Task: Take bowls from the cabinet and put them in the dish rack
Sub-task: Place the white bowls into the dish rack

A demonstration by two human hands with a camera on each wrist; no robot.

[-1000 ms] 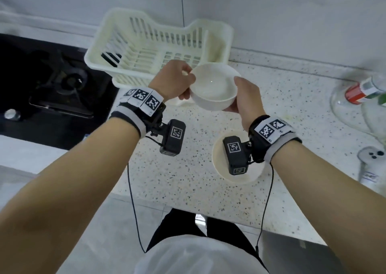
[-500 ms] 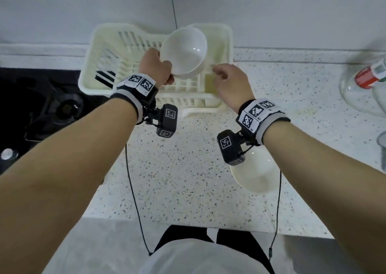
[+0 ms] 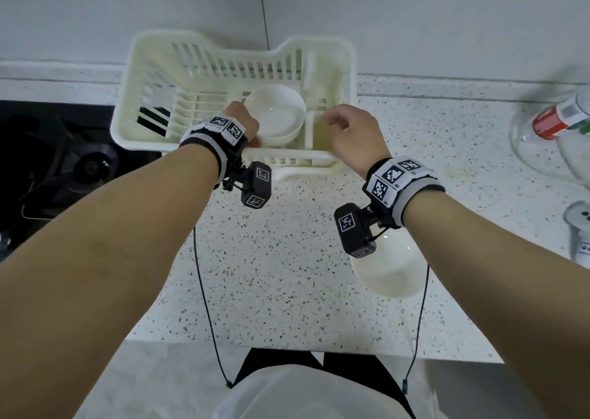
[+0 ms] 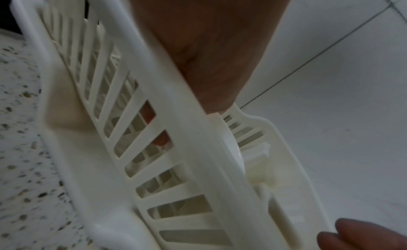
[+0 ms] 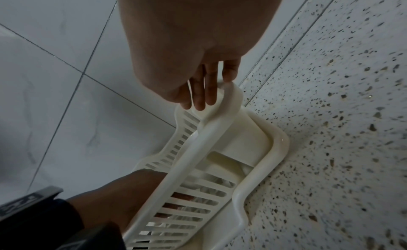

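Black stove (image 3: 57, 163), speckled countertop (image 3: 271, 259).

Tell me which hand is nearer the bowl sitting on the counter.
Right. The right hand hovers over the dish rack, its wrist above the counter bowl. The left hand grips the other bowl inside the rack, farther away.

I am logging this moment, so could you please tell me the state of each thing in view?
Rack: on the counter, holds one bowl.
Bowl in rack: mouth up, held at its near rim by the left hand.
Second bowl: on the counter, outside the rack.
Right hand: above the rack's right end, holds nothing.
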